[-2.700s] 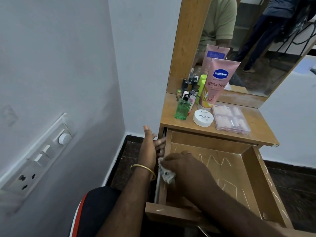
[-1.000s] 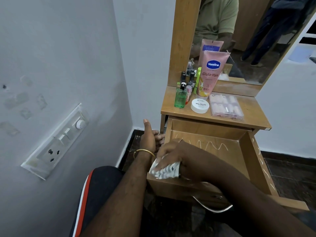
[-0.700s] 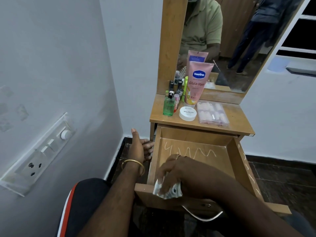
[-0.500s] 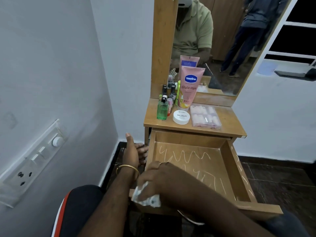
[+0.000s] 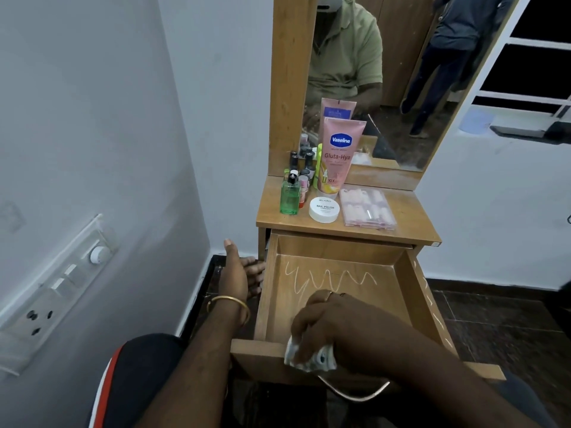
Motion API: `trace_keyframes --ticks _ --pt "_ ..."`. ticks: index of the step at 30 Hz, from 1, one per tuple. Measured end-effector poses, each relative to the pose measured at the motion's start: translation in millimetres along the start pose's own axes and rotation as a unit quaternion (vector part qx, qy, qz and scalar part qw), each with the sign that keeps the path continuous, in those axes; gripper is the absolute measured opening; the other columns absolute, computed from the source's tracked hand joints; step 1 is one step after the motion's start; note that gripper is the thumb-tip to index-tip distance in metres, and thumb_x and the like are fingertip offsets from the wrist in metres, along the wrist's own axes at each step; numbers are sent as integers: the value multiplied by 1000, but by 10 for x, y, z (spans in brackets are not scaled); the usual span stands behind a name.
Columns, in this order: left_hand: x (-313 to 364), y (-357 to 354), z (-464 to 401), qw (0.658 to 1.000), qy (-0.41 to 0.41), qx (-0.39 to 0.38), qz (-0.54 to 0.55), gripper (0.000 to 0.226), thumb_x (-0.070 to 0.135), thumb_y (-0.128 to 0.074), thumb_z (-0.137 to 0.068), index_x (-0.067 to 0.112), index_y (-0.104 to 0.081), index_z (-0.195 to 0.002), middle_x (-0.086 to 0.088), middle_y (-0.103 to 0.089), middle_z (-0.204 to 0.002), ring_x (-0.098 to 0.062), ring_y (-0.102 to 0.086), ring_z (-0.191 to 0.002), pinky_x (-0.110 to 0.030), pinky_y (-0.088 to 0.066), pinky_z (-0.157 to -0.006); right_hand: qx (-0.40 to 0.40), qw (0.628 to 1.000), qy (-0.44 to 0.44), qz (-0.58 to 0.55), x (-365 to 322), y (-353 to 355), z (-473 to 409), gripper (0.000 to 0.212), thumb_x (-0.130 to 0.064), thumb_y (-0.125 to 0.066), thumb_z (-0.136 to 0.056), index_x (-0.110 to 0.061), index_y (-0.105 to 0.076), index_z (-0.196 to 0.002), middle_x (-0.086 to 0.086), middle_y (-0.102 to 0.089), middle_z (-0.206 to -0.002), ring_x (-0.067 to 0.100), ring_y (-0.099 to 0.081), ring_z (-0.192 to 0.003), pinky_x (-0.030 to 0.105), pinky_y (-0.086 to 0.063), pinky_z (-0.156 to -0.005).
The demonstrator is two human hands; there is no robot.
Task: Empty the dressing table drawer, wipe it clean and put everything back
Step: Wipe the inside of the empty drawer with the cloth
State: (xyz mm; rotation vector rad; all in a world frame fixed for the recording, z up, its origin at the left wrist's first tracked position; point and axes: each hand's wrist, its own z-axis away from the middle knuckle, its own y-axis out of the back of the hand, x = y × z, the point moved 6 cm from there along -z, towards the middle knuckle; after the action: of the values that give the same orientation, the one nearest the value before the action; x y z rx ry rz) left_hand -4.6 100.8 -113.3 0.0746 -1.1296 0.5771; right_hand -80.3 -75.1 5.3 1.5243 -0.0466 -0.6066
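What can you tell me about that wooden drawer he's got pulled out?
The drawer looks like light brown wood and stands pulled well out below the tabletop, with nothing inside. Pale zigzag scribbles mark its floor and right wall. A curved metal handle hangs on its front. The right hand presses a crumpled cloth on the front rim; the left hand rests at its left side.

Pale grey-white painted walls [image 5: 92, 118] met in a corner at about eleven o'clock. A white plastic switchboard with sockets and a round dial [image 5: 52, 291] sat on the wall at nine o'clock. Dark mottled stone floor tiles [image 5: 500, 322] spread toward four o'clock, edged by a white skirting. At twelve o'clock a tall mirror in a light wooden frame [image 5: 290, 88] reflected brown wooden wardrobe doors [image 5: 398, 57] and a white-framed dark shelf unit [image 5: 537, 57] at two o'clock. The light was dim and even.
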Motion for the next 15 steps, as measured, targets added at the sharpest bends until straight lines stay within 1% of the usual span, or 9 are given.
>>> trace_keyframes --ticks 3,5,6,7,8,9,11,13,15 --pt "4 -5 18 1000 5 7 -9 85 81 -19 -86 10 -63 -107 -11 -76 -97 -38 -66 -105 -42 -52 -76 36 999 20 18 -183 -94 -247 25 -24 -70 -83 -38 -72 -104 -17 -65 -113 11 -51 -105 32 -45 -81" --pt "19 -14 44 1000 12 9 -3 90 83 -21 -84 8 -63 -108 -11 -76 -95 -40 -66 -104 -52 -51 -89 66 997 43 8 -320 -162 -426 17 -29 -62 -86 -35 -73 -98 -14 -66 -107 16 -54 -100 34 -46 -79" --pt "21 -11 48 1000 16 9 1 93 84 -22 -83 6 -63 -111 -12 -77 -94 -40 -66 -102 -55 -49 -92 80 995 54 2 -363 -181 -487 16 -29 -59 -86 -33 -73 -94 -13 -66 -104 18 -56 -96 35 -47 -77" --pt "17 -5 48 1000 19 11 2 94 84 -23 -82 5 -62 -113 -12 -77 -93 -39 -67 -99 -56 -50 -91 90 994 59 -1 -383 -192 -517 15 -29 -59 -86 -32 -73 -92 -12 -66 -102 19 -56 -94 37 -48 -75" --pt "18 0 47 1000 21 12 2 94 84 -22 -83 4 -62 -113 -11 -77 -93 -37 -67 -96 -52 -53 -86 95 994 60 -4 -370 -191 -518 13 -29 -60 -85 -31 -72 -91 -12 -67 -101 19 -57 -95 38 -48 -76" --pt "18 3 43 1000 22 11 -2 93 83 -21 -84 5 -62 -113 -11 -77 -93 -34 -66 -92 -45 -54 -77 90 994 55 -6 -333 -187 -487 13 -30 -61 -85 -30 -72 -90 -12 -67 -102 19 -57 -98 38 -48 -78" --pt "8 3 27 1000 18 10 -6 89 82 -20 -85 8 -62 -112 -9 -77 -94 -28 -66 -85 -34 -49 -62 66 997 29 -17 -187 -176 -327 12 -27 -66 -82 -32 -72 -91 -15 -67 -106 14 -54 -105 35 -45 -84" --pt "4 -8 17 1000 12 5 -5 87 79 -19 -87 8 -62 -113 -12 -76 -99 -24 -64 -78 -30 -46 -58 41 999 1 -16 -14 -131 -62 17 -30 -70 -78 -37 -72 -93 -21 -65 -112 6 -50 -108 30 -41 -85" --pt "9 -23 23 1000 11 -5 -4 88 78 -19 -88 6 -61 -115 -17 -73 -106 -25 -61 -78 -30 -46 -58 20 999 -42 -13 183 -70 238 20 -32 -69 -77 -40 -72 -95 -24 -64 -115 2 -48 -111 26 -39 -85"
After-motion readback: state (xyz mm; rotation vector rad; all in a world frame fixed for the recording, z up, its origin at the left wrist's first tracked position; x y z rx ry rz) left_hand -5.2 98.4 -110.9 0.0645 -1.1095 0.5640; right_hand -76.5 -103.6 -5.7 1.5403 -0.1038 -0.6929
